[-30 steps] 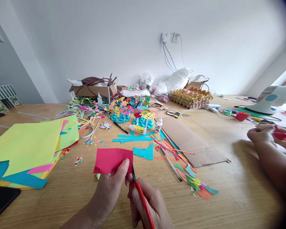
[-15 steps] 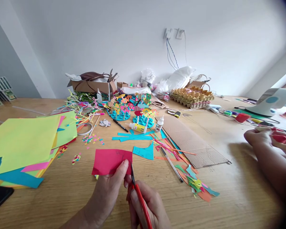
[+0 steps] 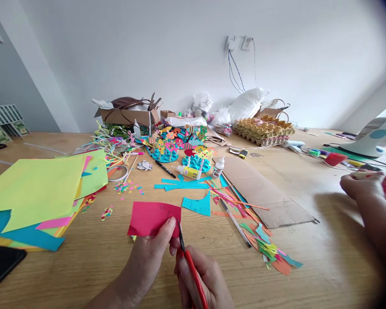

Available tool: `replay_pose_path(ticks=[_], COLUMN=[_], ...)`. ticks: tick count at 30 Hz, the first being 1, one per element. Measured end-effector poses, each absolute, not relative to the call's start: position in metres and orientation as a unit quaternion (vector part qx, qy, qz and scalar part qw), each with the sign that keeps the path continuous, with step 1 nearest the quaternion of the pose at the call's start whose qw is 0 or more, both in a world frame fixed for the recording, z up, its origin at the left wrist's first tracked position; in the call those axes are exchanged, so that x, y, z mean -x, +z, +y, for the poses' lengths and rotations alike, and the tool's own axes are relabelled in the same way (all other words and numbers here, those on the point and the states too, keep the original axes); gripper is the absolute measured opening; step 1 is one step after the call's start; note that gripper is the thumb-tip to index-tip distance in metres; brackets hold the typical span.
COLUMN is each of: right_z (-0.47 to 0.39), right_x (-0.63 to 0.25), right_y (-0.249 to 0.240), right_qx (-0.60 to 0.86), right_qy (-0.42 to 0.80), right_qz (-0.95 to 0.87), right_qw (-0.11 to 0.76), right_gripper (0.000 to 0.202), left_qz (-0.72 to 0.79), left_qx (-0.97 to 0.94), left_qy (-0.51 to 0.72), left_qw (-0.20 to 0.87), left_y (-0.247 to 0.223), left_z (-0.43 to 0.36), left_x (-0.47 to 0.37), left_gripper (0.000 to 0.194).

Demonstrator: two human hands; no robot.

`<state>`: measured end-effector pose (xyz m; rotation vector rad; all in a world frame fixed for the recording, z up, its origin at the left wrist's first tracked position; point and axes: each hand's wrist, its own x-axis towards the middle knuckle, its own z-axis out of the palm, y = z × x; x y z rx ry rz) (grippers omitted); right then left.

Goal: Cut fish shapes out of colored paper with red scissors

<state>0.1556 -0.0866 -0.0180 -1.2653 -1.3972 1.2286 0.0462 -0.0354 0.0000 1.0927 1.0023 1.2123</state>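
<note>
My left hand pinches a red sheet of paper by its lower right part, thumb on top. Faint pencil lines show on the paper near the thumb. In my right hand is a pair of scissors with red handles, its dark blades at the paper's right edge. How far the blades are apart is hard to make out. Just beyond the paper lies a blue paper offcut with a curved edge. A grey pen rests among paper scraps to the right.
Coloured paper sheets lie at left above a black phone. Glue bottles stand or lie before paper fish crafts. A cardboard piece and egg trays are at right. Another person's hand works at far right.
The view has shifted slightly, so things appear a little further right. Both hands keep their hold on the red paper and the scissors, with the blades still at the same edge.
</note>
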Motion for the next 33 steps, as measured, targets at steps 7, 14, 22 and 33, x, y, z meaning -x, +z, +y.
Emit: replay_pose_path(ticks=[7,14,22,33], right_z=[-0.088,-0.088,-0.090,-0.088], right_x=[-0.156,-0.157,-0.158,-0.161], right_y=[-0.014,-0.014,-0.014,-0.013], right_qx=[0.504,0.493,0.504,0.483], right_qy=[0.492,0.507,0.523,0.569], right_qz=[-0.559,-0.554,-0.540,-0.517], right_qw=[0.438,0.440,0.424,0.420], right_gripper=[0.053,0.055,0.058,0.059], left_qz=[0.430,0.417,0.403,0.399], left_qx=[-0.463,-0.469,-0.452,-0.524], left_qy=[0.522,0.511,0.507,0.442], left_qw=[0.573,0.587,0.613,0.610], left_y=[0.008,0.007,0.011,0.003], left_z=[-0.038,-0.037,-0.037,-0.031], left_x=[-0.048,-0.047,-0.047,-0.038], left_gripper=[0.030,0.029,0.025,0.027])
